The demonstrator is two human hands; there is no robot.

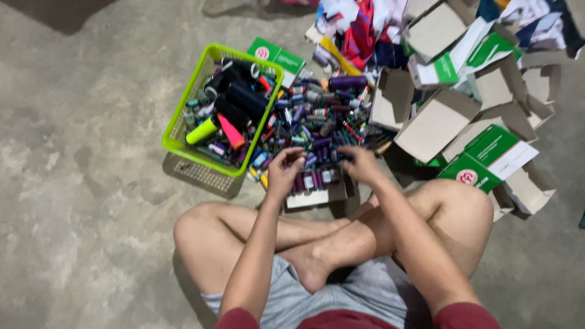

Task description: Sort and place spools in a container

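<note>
I sit cross-legged on a concrete floor. My left hand [284, 171] and my right hand [359, 163] reach into a pile of small thread spools [317, 119] in purple, teal, red and other colours. Both hands have curled fingers at the near edge of the pile, above a small open cardboard box [317, 196] with several purple spools standing in it. Whether either hand pinches a spool is hidden by the fingers. A lime green plastic basket [183, 131] to the left holds large black, neon yellow and pink thread cones.
Several open, empty cardboard boxes [434, 125] with green and white lids lie heaped to the right. Folded cloth [359, 30] is piled at the top. A second mesh basket [201, 173] lies under the green one. Bare concrete floor [79, 152] spreads to the left.
</note>
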